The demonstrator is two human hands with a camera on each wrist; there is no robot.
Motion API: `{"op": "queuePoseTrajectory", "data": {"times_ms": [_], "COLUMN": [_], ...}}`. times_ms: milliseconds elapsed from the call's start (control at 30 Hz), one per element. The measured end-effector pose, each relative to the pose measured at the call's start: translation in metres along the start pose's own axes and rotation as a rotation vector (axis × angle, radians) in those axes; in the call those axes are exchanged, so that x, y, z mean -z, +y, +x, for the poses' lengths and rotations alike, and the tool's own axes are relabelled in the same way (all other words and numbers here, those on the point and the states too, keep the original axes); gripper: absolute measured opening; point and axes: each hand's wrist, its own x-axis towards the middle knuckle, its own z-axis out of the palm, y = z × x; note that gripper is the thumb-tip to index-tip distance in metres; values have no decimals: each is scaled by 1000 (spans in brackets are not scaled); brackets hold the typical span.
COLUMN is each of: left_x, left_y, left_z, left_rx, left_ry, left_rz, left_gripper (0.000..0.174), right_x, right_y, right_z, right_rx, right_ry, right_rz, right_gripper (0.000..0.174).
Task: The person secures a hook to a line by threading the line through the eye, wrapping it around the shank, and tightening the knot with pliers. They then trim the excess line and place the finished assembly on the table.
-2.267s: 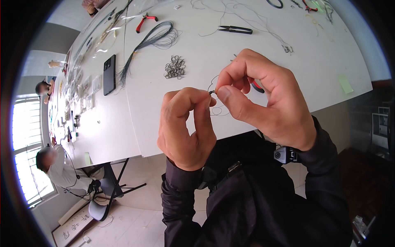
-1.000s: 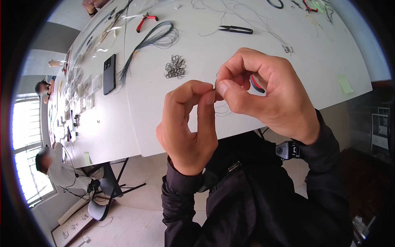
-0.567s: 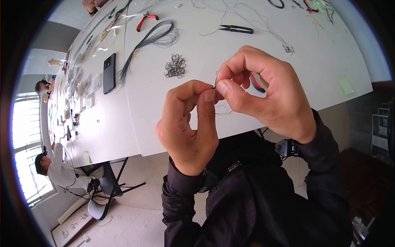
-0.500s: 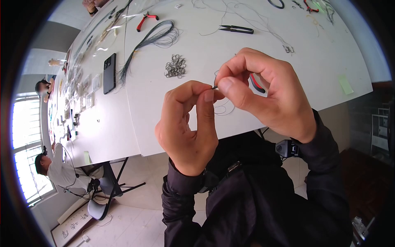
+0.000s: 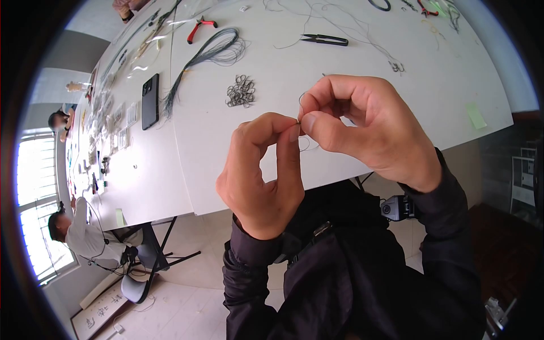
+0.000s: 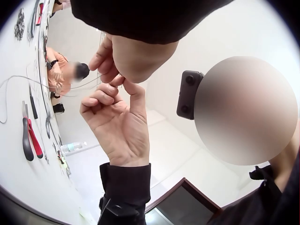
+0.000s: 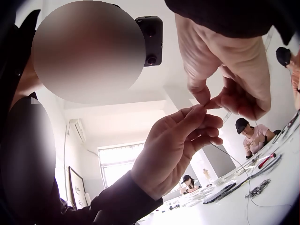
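Both hands are raised over the near edge of the white table point(image 5: 396, 68), fingertips meeting. My left hand point(image 5: 286, 130) pinches a thin dark wire point(image 5: 300, 101) between thumb and forefinger. My right hand point(image 5: 317, 116) pinches the same wire right beside it, its other fingers curled. A small loop of wire stands just above the pinch, and slack wire hangs below. In the left wrist view, the left hand point(image 6: 117, 70) comes down from the top to meet the right hand point(image 6: 117, 117). In the right wrist view, the right hand point(image 7: 220, 93) meets the left hand point(image 7: 187, 131), with the wire point(image 7: 234, 164) trailing down to the table.
On the table lie a pile of small metal rings point(image 5: 241, 92), a black phone point(image 5: 151, 102), a grey wire bundle point(image 5: 212, 51), black snips point(image 5: 324, 40), red pliers point(image 5: 200, 25) and a green note point(image 5: 476, 115). A person point(image 5: 79, 229) sits at the far end.
Both hands stay pinched on the wire. The right hand has turned and sunk slightly, hiding the red-and-black tool seen through its fingers earlier. The pinch point has barely shifted.
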Motion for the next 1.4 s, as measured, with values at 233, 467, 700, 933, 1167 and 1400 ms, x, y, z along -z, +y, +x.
{"op": "queuePoseTrajectory", "data": {"times_ms": [233, 467, 700, 933, 1167, 1400], "left_x": [5, 3, 3, 2, 2, 2], "left_y": [6, 1, 2, 0, 3, 4], "left_z": [-2, -1, 0, 0, 1, -1], "left_rx": [148, 126, 132, 139, 62, 95], "left_ry": [-80, -28, -3, 32, 48, 32], "left_rz": [-157, -174, -148, -131, -29, -98], "left_gripper": [11, 15, 14, 14, 15, 15], "right_x": [4, 8, 1, -6, -14, -12], "right_y": [-5, 11, 4, 7, 2, 1], "right_z": [0, 8, -4, -11, -13, -6], "right_rx": [91, 461, 194, 271, 51, -12], "right_ry": [65, 82, 22, 97, 92, 63], "right_rz": [-160, -398, -137, -250, -87, 60], "right_gripper": [20, 15, 13, 13, 14, 16]}}
